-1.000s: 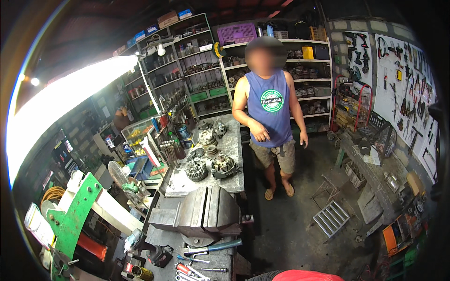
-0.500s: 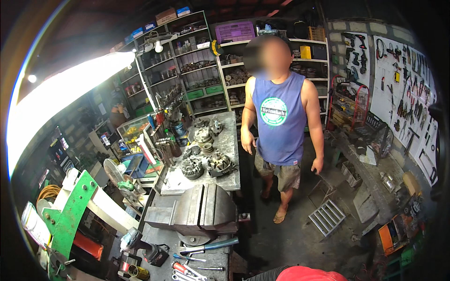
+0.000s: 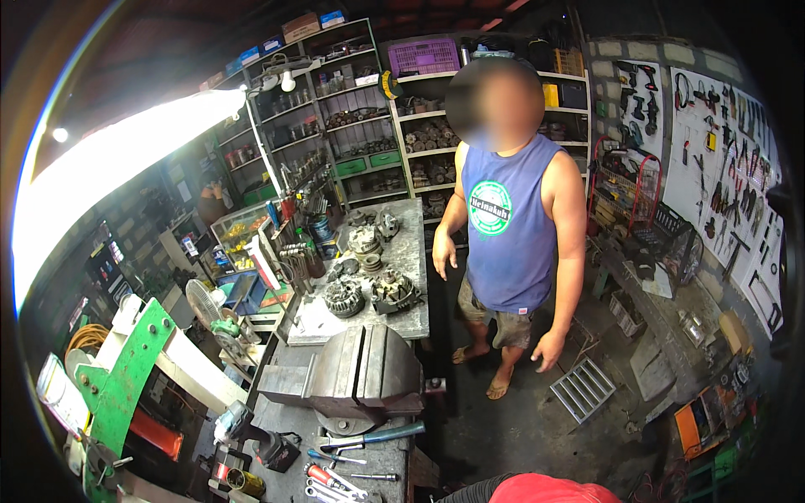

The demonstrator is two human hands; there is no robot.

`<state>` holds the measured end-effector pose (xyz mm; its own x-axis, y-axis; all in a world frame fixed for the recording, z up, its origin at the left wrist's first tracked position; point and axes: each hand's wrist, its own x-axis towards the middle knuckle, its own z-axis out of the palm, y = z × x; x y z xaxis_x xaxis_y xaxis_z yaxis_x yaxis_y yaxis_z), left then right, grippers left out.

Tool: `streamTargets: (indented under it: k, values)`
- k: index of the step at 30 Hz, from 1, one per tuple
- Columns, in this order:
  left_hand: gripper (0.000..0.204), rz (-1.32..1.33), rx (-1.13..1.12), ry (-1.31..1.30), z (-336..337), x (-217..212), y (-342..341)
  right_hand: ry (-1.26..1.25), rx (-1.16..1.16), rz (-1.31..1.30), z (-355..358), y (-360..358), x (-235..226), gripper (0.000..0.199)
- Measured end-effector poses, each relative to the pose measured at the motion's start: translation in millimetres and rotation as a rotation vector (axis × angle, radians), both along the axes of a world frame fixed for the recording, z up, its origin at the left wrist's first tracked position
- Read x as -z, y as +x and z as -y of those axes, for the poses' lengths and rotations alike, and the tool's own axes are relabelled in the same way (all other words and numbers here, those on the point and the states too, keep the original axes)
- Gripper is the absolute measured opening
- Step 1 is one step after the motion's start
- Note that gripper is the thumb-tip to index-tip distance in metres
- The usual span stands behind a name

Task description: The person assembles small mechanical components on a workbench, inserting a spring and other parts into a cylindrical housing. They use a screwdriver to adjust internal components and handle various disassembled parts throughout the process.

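Note:
Neither of my hands shows in the head view. Only a strip of red cloth (image 3: 549,489) sits at the bottom edge. Straight ahead a person in a blue sleeveless shirt (image 3: 507,235) and shorts stands on the dark floor beside a metal workbench (image 3: 411,251), both of that person's hands hanging free and holding nothing. A large grey bench vise (image 3: 356,373) is mounted on the near end of the bench. Two round metal engine parts (image 3: 369,293) lie further back on the bench top. Screwdrivers and wrenches (image 3: 352,469) lie below the vise.
Shelves (image 3: 352,117) packed with parts and boxes fill the back wall. A white tool board (image 3: 729,184) with hanging tools is on the right wall above a cluttered side bench (image 3: 671,327). A green and white frame (image 3: 134,369) stands at the left. A metal grille (image 3: 584,388) lies on the floor.
The person in the blue shirt has walked closer along the bench toward me and now stands level with its near end. My hands stayed out of view.

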<state>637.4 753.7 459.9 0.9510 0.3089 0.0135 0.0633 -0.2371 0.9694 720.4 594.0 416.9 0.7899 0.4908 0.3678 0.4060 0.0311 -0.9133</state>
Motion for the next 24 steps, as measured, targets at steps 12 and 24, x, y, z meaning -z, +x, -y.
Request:
streamTargets:
  k: [12, 24]
  values:
    - [0.024, -0.003, 0.03, 0.096, 9.5, -16.8, -3.5, -0.006, 0.001, 0.04, 8.5, 0.0, 18.1, 0.033]
    - [0.032, 0.087, -0.033, 0.501, -7.3, 16.7, 4.0, -0.297, -0.145, 0.097, -5.0, 19.8, 81.3, 0.117]
